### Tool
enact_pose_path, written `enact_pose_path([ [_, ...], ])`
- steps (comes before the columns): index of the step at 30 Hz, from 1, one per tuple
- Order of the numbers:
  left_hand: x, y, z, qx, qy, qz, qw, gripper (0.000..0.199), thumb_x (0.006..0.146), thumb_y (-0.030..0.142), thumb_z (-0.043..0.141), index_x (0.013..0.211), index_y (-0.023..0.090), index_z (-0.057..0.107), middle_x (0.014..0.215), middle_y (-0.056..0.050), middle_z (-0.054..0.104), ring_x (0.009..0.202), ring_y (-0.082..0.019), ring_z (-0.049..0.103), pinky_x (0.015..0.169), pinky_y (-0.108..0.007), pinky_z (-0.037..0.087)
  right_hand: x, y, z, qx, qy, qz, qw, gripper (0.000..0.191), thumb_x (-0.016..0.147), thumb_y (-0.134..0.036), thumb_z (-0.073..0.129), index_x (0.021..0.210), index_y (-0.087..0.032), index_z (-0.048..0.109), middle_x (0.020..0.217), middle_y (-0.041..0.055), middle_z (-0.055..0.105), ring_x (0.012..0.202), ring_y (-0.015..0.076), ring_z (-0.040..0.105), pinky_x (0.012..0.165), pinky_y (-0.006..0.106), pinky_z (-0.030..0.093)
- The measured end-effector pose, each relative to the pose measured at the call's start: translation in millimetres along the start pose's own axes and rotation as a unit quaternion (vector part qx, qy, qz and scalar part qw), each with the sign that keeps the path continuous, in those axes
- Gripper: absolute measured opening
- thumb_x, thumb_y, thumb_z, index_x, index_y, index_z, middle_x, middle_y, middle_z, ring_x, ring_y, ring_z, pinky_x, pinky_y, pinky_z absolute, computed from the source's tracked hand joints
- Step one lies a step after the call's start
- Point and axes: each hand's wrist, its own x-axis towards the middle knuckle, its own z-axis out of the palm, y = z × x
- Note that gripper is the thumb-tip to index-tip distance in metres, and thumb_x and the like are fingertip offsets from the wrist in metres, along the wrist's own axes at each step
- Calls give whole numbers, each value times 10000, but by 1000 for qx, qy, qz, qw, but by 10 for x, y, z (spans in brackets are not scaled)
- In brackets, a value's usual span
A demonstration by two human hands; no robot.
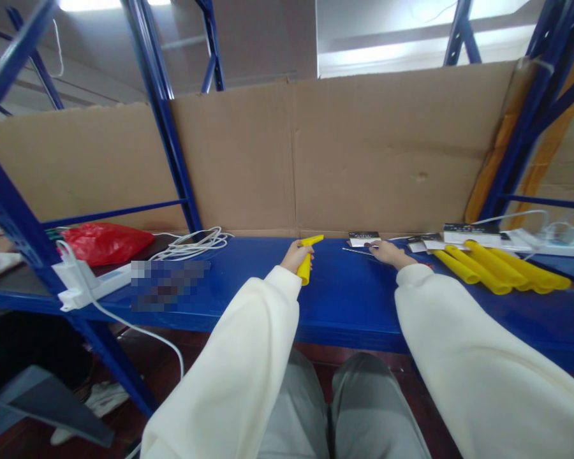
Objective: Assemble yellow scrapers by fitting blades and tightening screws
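My left hand [296, 256] is closed around a yellow tube [305, 273], held upright just above the blue shelf. A narrow yellow piece [312, 240] sticks out to the right at its top. Farther right, my right hand [391, 253] reaches low over the shelf, its fingers bent down at a thin metal rod [356, 251] that points left. The rod's other end is hidden under the hand. Just behind those fingertips is a small black and white box [364, 239].
More yellow tubes [490, 271] lie side by side at the right of the blue shelf [263, 299], near black and white boxes [473, 234]. Left are coiled white cable [198, 243], a red bag [106, 243] and a power strip [117, 280]. Cardboard [354, 153] walls the back.
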Motion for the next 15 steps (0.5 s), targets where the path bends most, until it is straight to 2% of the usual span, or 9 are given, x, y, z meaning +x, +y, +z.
enact_pose_path([
  [3, 8, -14, 15, 17, -3, 4, 1000, 652, 772, 48, 564, 1397, 181, 438, 537, 57, 514, 394, -118, 441, 455, -232, 371, 5, -126, 34, -52, -21, -15, 998, 494, 974, -422, 312, 1405, -317, 528, 1471, 98, 503, 1363, 355, 422, 1081, 657, 272],
  [8, -20, -15, 49, 54, -6, 11, 998, 710, 789, 55, 562, 1461, 162, 358, 524, 57, 532, 401, -124, 456, 451, -232, 372, 61, -324, 55, -63, -70, -21, 995, 544, 985, -467, 258, 1447, -289, 483, 1526, 115, 429, 1417, 372, 336, 1113, 689, 167],
  [12, -24, -30, 53, 42, -67, 26, 997, 637, 771, 85, 613, 1391, 146, 480, 479, 56, 520, 369, -116, 448, 430, -227, 354, 63, -406, 23, -43, -27, -67, 996, 530, 990, -391, 275, 1484, -267, 422, 1525, 117, 429, 1404, 347, 367, 1119, 668, 176],
  [15, -33, -29, 56, 50, -92, 36, 994, 597, 766, 106, 623, 1353, 142, 519, 468, 53, 523, 360, -117, 452, 426, -228, 360, 63, -400, -13, -32, 0, -83, 996, 507, 988, -345, 281, 1438, -231, 484, 1474, 132, 495, 1370, 324, 424, 1116, 630, 225],
])
